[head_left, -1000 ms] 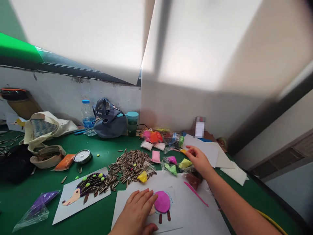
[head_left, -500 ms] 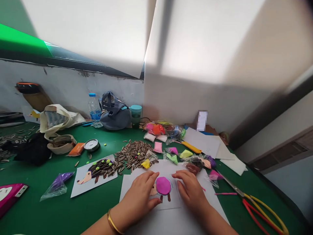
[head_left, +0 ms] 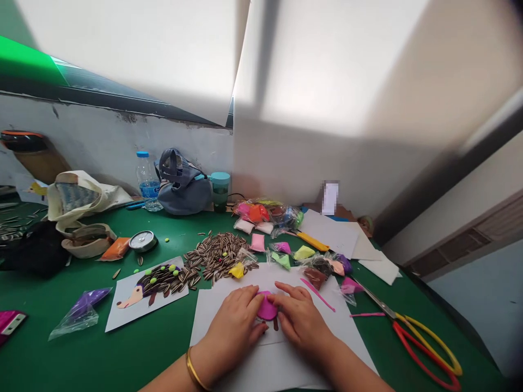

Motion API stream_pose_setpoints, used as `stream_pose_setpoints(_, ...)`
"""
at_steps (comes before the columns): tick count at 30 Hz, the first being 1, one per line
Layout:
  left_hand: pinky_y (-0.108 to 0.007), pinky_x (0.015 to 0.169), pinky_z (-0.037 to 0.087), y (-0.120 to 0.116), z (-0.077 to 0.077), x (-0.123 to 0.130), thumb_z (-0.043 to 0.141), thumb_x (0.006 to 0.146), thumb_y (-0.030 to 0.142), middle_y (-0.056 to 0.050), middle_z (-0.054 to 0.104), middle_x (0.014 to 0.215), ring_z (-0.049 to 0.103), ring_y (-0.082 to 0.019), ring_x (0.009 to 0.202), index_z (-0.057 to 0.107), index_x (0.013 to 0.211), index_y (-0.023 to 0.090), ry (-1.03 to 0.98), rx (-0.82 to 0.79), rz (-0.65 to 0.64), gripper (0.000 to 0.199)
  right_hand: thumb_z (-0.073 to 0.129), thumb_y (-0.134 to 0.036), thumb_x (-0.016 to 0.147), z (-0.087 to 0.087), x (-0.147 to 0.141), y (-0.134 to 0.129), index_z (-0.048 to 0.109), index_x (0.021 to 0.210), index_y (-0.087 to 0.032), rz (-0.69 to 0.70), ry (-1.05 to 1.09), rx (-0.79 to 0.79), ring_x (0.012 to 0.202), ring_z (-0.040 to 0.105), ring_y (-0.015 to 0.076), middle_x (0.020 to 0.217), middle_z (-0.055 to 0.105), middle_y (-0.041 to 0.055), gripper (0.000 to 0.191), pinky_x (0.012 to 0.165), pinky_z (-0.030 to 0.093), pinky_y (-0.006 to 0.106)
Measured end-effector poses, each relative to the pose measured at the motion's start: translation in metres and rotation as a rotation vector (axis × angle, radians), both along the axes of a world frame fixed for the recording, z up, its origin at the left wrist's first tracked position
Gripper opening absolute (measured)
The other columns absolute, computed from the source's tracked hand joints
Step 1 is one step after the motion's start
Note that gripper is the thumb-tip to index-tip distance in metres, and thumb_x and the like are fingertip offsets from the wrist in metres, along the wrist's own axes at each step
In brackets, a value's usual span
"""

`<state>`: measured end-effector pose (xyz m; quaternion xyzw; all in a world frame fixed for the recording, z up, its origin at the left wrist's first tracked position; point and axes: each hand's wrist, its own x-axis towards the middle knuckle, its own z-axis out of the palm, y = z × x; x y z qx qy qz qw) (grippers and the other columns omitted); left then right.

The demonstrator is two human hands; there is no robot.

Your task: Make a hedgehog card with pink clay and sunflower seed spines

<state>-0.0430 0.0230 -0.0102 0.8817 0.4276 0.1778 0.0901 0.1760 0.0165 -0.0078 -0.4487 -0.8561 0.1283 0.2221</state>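
Observation:
A flat, round piece of magenta modelling clay lies on a small white card, with short brown clay legs below it. My left hand rests over the card's left part, fingers stretched out and fingertips at the clay's edge. From the other side, my right hand reaches in with fingers extended, its index fingertip touching the clay's right edge. The hands hide part of the card. Beneath is larger white paper. A thin magenta clay strip lies beyond my right hand.
Left of the paper is a hedgehog picture covered with sunflower seeds; a seed pile sits behind it. Clay packets spread across the back. Scissors and a yellow cutter lie rightward. A bottle stands by the wall.
My right hand has come leftward, and its index finger now touches the magenta clay. My left hand stays close beside it. The whole view has shifted slightly, so objects appear further left.

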Motion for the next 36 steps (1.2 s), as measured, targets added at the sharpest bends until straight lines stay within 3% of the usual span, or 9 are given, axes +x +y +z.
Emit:
stream_pose_setpoints(7, -0.056, 0.103, 0.048, -0.0001, -0.0029, -0.0016, 0.078, 0.074, 0.024, -0.017, 0.056, 0.138, 0.056, -0.035, 0.122, 0.055, 0.131, 0.018, 0.022, -0.001, -0.019, 0.061, 0.044, -0.014, 0.089, -0.0045, 0.0016, 0.0046, 0.059, 0.125, -0.026, -0.054, 0.015, -0.058, 0.134, 0.047, 0.0277, 0.122, 0.068, 0.0064, 0.041, 0.100, 0.038, 0.048)
stream_pose_setpoints(13, -0.056, 0.102, 0.049, 0.0013, -0.0031, -0.0019, 0.081, 0.074, 0.033, -0.017, 0.058, 0.135, 0.057, -0.036, 0.121, 0.054, 0.132, 0.017, 0.021, 0.002, -0.037, 0.066, 0.043, -0.020, 0.093, -0.0094, 0.0079, 0.0062, 0.060, 0.119, -0.024, -0.137, 0.133, -0.065, 0.134, 0.048, 0.0258, 0.127, 0.066, 0.0064, 0.032, 0.105, 0.038, 0.046)
stream_pose_setpoints(18, -0.055, 0.102, 0.049, 0.0018, -0.0058, -0.0025, 0.081, 0.074, 0.036, -0.017, 0.059, 0.135, 0.057, -0.036, 0.121, 0.054, 0.132, 0.015, 0.017, 0.036, -0.037, 0.068, 0.045, -0.017, 0.089, -0.0059, 0.0039, 0.0062, 0.058, 0.125, -0.027, -0.053, 0.054, -0.081, 0.136, 0.044, 0.0272, 0.126, 0.066, 0.0060, 0.040, 0.102, 0.039, 0.048)
stream_pose_setpoints(25, -0.054, 0.101, 0.050, 0.0030, -0.0048, -0.0033, 0.080, 0.075, 0.036, -0.016, 0.061, 0.133, 0.058, -0.035, 0.120, 0.054, 0.132, 0.015, 0.006, 0.033, -0.041, 0.066, 0.041, -0.020, 0.093, -0.0099, 0.0067, 0.0086, 0.057, 0.120, -0.025, -0.121, 0.122, -0.135, 0.139, 0.041, 0.0252, 0.133, 0.063, 0.0057, 0.032, 0.106, 0.035, 0.048)
stream_pose_setpoints(30, -0.053, 0.101, 0.050, 0.0049, -0.0016, -0.0032, 0.079, 0.077, 0.035, -0.016, 0.063, 0.130, 0.059, -0.033, 0.119, 0.053, 0.132, 0.014, -0.011, 0.017, -0.035, 0.064, 0.044, -0.020, 0.091, -0.0072, 0.0042, 0.0090, 0.053, 0.129, -0.027, -0.049, 0.048, -0.168, 0.142, 0.036, 0.0278, 0.135, 0.061, 0.0063, 0.040, 0.106, 0.034, 0.052)
stream_pose_setpoints(36, -0.051, 0.100, 0.050, 0.0075, 0.0020, -0.0044, 0.077, 0.080, 0.034, -0.015, 0.064, 0.126, 0.061, -0.032, 0.116, 0.053, 0.130, 0.017, -0.047, -0.023, -0.024, 0.058, 0.042, -0.019, 0.091, -0.0077, 0.0039, 0.0097, 0.053, 0.129, -0.026, -0.086, 0.058, -0.157, 0.142, 0.036, 0.0260, 0.137, 0.059, 0.0065, 0.040, 0.107, 0.034, 0.051)
